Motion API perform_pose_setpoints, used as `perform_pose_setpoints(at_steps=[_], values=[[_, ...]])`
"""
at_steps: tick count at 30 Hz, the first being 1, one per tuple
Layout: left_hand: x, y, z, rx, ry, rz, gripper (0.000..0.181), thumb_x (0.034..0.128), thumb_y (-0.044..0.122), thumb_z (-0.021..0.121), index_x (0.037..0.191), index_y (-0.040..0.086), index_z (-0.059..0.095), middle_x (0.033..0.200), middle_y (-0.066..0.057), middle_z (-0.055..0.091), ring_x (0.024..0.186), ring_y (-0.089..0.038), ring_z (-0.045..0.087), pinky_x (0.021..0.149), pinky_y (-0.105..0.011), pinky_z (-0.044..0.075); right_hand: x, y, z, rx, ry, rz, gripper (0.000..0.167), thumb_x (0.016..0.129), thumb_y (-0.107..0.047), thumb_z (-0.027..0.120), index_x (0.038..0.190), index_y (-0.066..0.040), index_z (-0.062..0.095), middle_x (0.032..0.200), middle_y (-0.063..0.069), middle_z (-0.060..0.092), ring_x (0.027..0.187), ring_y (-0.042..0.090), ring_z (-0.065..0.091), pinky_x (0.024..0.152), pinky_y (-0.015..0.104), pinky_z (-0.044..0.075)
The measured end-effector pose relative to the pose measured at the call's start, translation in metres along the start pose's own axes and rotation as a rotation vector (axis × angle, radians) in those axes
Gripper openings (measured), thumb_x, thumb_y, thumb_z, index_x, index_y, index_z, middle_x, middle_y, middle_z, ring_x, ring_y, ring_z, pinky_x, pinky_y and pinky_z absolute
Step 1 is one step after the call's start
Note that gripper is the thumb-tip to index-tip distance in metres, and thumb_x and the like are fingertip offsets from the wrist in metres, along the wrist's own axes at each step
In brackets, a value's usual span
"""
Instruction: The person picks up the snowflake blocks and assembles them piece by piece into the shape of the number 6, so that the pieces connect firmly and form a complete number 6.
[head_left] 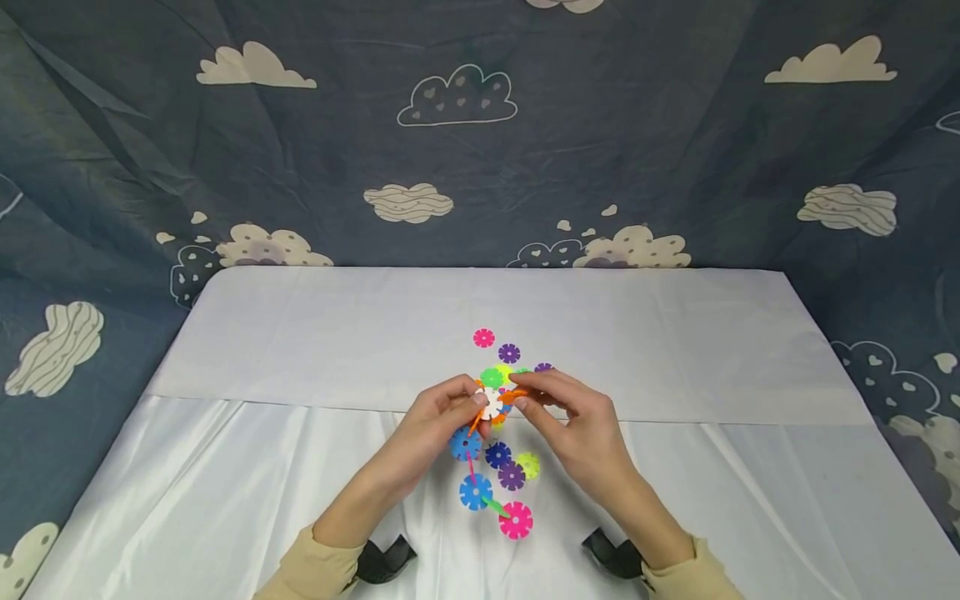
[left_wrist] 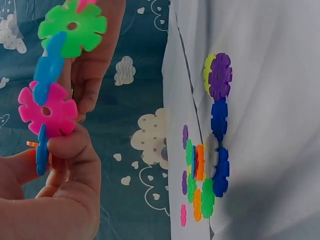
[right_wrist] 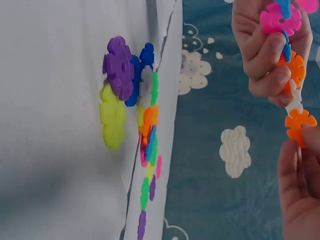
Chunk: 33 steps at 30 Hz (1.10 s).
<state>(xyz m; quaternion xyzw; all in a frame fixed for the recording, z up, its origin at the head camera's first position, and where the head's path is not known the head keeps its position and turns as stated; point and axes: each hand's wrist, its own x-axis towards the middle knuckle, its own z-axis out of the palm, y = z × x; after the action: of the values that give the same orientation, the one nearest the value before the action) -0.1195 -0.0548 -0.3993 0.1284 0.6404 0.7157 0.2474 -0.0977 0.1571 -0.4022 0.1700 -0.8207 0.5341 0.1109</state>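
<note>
Currently | disc chain (head_left: 459, 448) is held above the white-covered table (head_left: 712, 492), pink end (head_left: 510, 527) nearest | gripped by left hand (head_left: 431, 417) | orange end disc (right_wrist: 299, 121) pinched by right hand (head_left: 577, 408) | loose discs (head_left: 498, 455) scattered below and beyond | cloud-print curtain (head_left: 300, 167) hung behind

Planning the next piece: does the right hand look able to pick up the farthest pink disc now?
Probably not yet: the right hand pinches an orange disc, though nothing covers the pink disc.
</note>
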Motion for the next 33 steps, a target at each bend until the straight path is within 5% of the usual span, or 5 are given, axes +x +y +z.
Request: perform_pose_setpoints(at_steps=[8, 13, 21, 27, 33], values=[[0.000, -0.001, 0.002, -0.027, -0.024, 0.009, 0.027, 0.1032, 0.026, 0.052, 0.094, 0.001, 0.055, 0.075, -0.007, 0.062, 0.067, -0.020, 0.055, 0.069, -0.029, 0.047, -0.001, 0.001, 0.001, 0.132, 0.000, 0.061, 0.018, 0.087, 0.005, 0.070, 0.103, -0.005, 0.070, 0.097, 0.003, 0.068, 0.091, 0.019, 0.065, 0.083, 0.029, 0.054], [0.000, -0.003, 0.005, -0.046, -0.019, 0.015, 0.026, 0.1032, 0.022, 0.052, 0.091, -0.001, 0.054, 0.072, -0.007, 0.060, 0.062, -0.018, 0.053, 0.063, -0.026, 0.047, -0.001, 0.000, 0.003, 0.117, -0.001, 0.006, 0.019, 0.087, 0.006, 0.070, 0.100, -0.008, 0.071, 0.094, 0.002, 0.068, 0.083, 0.018, 0.064, 0.073, 0.028, 0.055], [-0.001, -0.003, 0.011, -0.083, 0.017, 0.020, 0.025, 0.1030, 0.019, 0.051, 0.088, -0.001, 0.052, 0.070, -0.007, 0.058, 0.057, -0.015, 0.052, 0.059, -0.026, 0.046, -0.002, 0.000, 0.010, 0.048, 0.050, -0.115, 0.024, 0.082, 0.007, 0.074, 0.098, -0.010, 0.072, 0.093, -0.003, 0.069, 0.084, 0.017, 0.065, 0.077, 0.026, 0.054], [0.001, -0.006, 0.013, -0.120, -0.025, 0.013, 0.025, 0.1039, 0.020, 0.048, 0.089, 0.000, 0.051, 0.070, -0.006, 0.058, 0.059, -0.018, 0.054, 0.063, -0.028, 0.048, -0.002, 0.001, 0.006, 0.124, -0.013, -0.030, 0.016, 0.088, -0.002, 0.071, 0.101, -0.012, 0.072, 0.098, -0.004, 0.069, 0.090, 0.015, 0.065, 0.081, 0.029, 0.054], [0.002, -0.004, 0.011, -0.066, -0.017, -0.014, 0.025, 0.1041, 0.022, 0.048, 0.093, 0.000, 0.053, 0.073, -0.006, 0.060, 0.066, -0.018, 0.056, 0.069, -0.027, 0.047, 0.000, 0.005, 0.003, 0.206, -0.057, 0.039, 0.021, 0.094, -0.004, 0.065, 0.113, -0.009, 0.070, 0.102, 0.004, 0.067, 0.088, 0.025, 0.067, 0.078, 0.033, 0.056]])
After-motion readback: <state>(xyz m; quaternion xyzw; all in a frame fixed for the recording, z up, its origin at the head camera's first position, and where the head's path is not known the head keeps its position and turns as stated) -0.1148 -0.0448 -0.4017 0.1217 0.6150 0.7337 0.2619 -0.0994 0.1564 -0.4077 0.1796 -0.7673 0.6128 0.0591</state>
